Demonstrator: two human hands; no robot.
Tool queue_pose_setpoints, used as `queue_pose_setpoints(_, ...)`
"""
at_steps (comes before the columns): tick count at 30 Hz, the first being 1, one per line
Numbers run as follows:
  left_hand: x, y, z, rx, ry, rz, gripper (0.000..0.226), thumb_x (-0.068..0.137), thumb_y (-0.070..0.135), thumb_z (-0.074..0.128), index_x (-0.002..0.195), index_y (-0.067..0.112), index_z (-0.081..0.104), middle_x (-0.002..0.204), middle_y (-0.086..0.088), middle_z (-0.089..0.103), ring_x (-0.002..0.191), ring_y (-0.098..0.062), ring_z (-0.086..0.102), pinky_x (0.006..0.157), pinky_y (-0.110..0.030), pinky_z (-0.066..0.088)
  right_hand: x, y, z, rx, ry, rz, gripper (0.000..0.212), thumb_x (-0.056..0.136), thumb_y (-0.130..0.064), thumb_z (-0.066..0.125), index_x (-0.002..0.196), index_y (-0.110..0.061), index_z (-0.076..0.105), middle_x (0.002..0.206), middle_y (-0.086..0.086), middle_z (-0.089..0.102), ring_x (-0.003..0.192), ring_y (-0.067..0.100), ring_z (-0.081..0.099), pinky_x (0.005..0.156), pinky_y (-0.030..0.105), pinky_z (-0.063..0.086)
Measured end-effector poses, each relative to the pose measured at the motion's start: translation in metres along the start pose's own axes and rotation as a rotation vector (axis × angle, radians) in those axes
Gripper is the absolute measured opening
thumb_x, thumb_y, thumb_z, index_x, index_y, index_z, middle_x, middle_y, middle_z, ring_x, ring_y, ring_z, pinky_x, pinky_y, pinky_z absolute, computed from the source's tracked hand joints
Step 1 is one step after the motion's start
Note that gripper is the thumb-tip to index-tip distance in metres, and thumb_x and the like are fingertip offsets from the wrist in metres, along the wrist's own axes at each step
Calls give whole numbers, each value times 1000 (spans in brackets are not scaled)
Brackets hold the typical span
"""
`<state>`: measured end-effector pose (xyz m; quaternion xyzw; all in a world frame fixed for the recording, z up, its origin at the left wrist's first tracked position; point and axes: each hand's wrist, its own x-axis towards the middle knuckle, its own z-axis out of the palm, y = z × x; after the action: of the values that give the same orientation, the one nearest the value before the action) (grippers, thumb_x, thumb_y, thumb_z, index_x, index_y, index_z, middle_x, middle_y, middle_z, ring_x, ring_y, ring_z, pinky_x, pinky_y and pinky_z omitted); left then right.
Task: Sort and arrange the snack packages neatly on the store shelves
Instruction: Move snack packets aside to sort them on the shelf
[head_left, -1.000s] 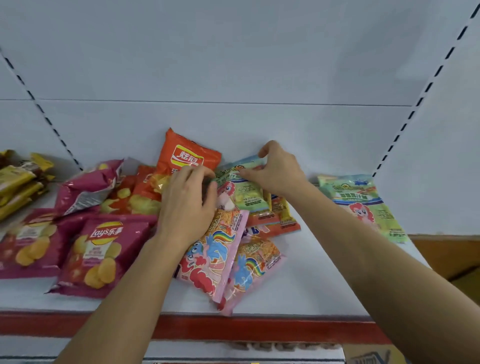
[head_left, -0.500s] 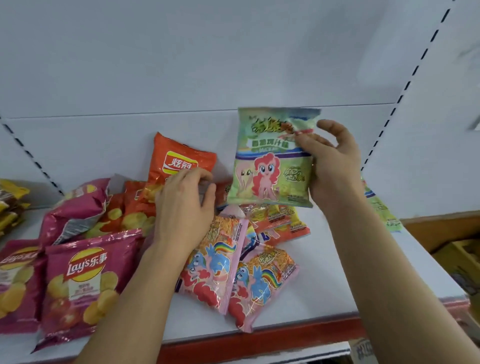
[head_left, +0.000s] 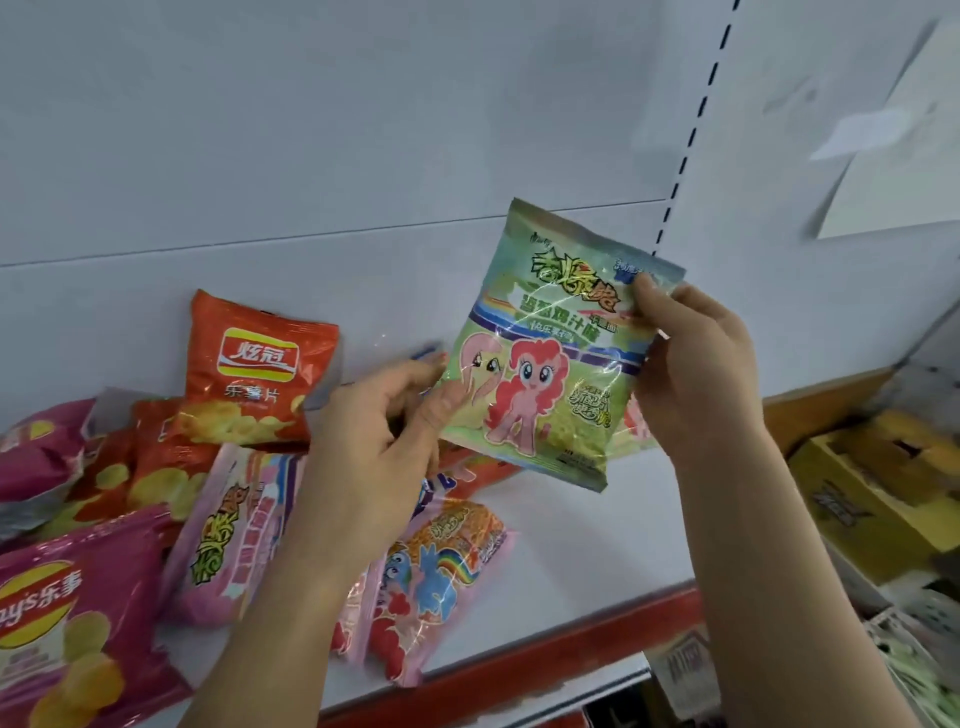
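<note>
My right hand (head_left: 696, 374) grips a green pony snack packet (head_left: 545, 364) by its right edge, thumb on the front, and holds it upright above the white shelf (head_left: 597, 545). My left hand (head_left: 374, 447) is at the packet's lower left corner, with the thumb on the front and the fingers behind. Below lie two pink pony packets (head_left: 234, 530) (head_left: 441, 571) and orange ones partly hidden under my hands. An orange chip bag (head_left: 254, 364) leans on the back wall. A magenta Lay's bag (head_left: 67, 623) lies at the front left.
More red and magenta chip bags (head_left: 47, 457) are heaped at the left. The shelf has a red front edge (head_left: 623, 623). An open yellow cardboard box (head_left: 857, 493) stands lower right. Another green packet (head_left: 631, 426) peeks out behind my right wrist.
My right hand pulled the green packet out of the pile and raised it upright. My left hand left the pile and came up to the packet's lower left corner. The view turned right.
</note>
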<state>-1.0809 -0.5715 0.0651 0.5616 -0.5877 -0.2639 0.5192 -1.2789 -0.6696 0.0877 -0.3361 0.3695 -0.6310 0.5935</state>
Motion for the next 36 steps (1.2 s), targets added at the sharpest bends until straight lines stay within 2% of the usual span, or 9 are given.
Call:
queue_pose_setpoints(3, -3, 0, 9, 50, 0, 7, 20, 97, 35, 56, 111, 29, 69, 62, 10, 65, 54, -2, 58, 50, -15, 45, 1, -9, -9, -108, 48, -49, 19, 97, -19, 67, 81, -10, 63, 76, 6, 75, 72, 21, 74, 70, 40, 61)
queue_pose_setpoints(8, -9, -1, 21, 83, -28, -14, 18, 95, 40, 55, 104, 33, 68, 62, -1, 66, 51, -10, 58, 55, -45, 54, 13, -19, -23, -293, 75, -93, 26, 98, -29, 66, 78, -13, 70, 71, 2, 74, 64, 18, 71, 72, 41, 60)
queue_pose_setpoints(15, -21, 4, 66, 174, -106, -70, 13, 103, 23, 52, 97, 29, 61, 69, 8, 71, 47, -11, 57, 49, -25, 46, 57, -38, -53, -729, -23, -279, 21, 95, -26, 70, 76, -15, 72, 77, 13, 75, 64, 22, 68, 60, 52, 59)
queue_pose_setpoints(20, -30, 11, 108, 342, -181, -136, 13, 102, 32, 53, 89, 31, 52, 71, 19, 72, 51, -3, 62, 55, -23, 45, 88, -41, -82, -948, -129, -270, 19, 92, -27, 73, 85, -9, 73, 67, -2, 71, 52, 7, 61, 47, 27, 47)
queue_pose_setpoints(23, -30, 6, 128, 467, -186, -134, 22, 99, 34, 61, 78, 27, 55, 68, 16, 70, 60, 3, 63, 53, -22, 43, 100, -36, -97, -1012, -197, -229, 23, 92, -25, 74, 90, -3, 73, 67, -1, 72, 47, 3, 59, 44, 22, 44)
queue_pose_setpoints(25, -29, 2, 138, 517, -186, -131, 25, 95, 37, 66, 74, 25, 59, 67, 13, 66, 62, -2, 61, 55, -29, 47, 104, -31, -105, -1049, -235, -197, 25, 93, -27, 73, 94, -2, 72, 72, 1, 73, 47, 2, 61, 42, 18, 42)
queue_pose_setpoints(28, -31, -3, 147, 547, -219, -161, 29, 92, 41, 67, 70, 24, 59, 63, 11, 60, 62, -5, 57, 50, -27, 36, 108, -23, -115, -1077, -269, -165, 26, 94, -27, 72, 96, -1, 71, 76, 4, 73, 47, 1, 62, 40, 15, 40)
queue_pose_setpoints(31, -33, -5, 151, 563, -260, -207, 32, 96, 40, 63, 71, 20, 60, 59, 6, 58, 59, -10, 57, 51, -31, 37, 110, -15, -126, -1078, -290, -129, 27, 94, -29, 71, 97, -3, 71, 76, 3, 73, 47, 1, 61, 40, 15, 39)
queue_pose_setpoints(36, -35, -5, 157, 501, -195, -244, 29, 91, 47, 67, 71, 26, 64, 60, 15, 61, 64, -1, 58, 51, -25, 36, 109, -8, -138, -1072, -296, -95, 24, 95, -31, 70, 94, -8, 68, 79, 0, 74, 53, 0, 65, 41, 13, 41)
